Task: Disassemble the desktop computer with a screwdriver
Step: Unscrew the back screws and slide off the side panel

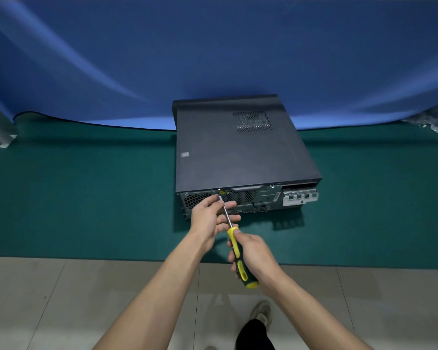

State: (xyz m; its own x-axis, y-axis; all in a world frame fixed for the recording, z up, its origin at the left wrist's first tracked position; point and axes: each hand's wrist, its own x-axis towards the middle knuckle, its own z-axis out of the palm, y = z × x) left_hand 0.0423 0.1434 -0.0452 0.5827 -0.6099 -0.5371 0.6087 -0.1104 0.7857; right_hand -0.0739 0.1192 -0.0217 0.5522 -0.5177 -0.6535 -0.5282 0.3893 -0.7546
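Black sheet steel covers the desktop computer, which lies flat on the green mat at mid-scene, its rear panel on the near side. The right hand has its fingers wrapped round the yellow-and-black handle of the screwdriver; the left hand steadies the bare shaft between thumb and loosely curled fingers, and the tip meets a screw at the rear panel's top edge, left of the cover handle. Judging from the slanted shaft, the bit could cam out and round off the screw head, or skid onto the vent grille. A loosened screw might also drop onto the mat and roll away.
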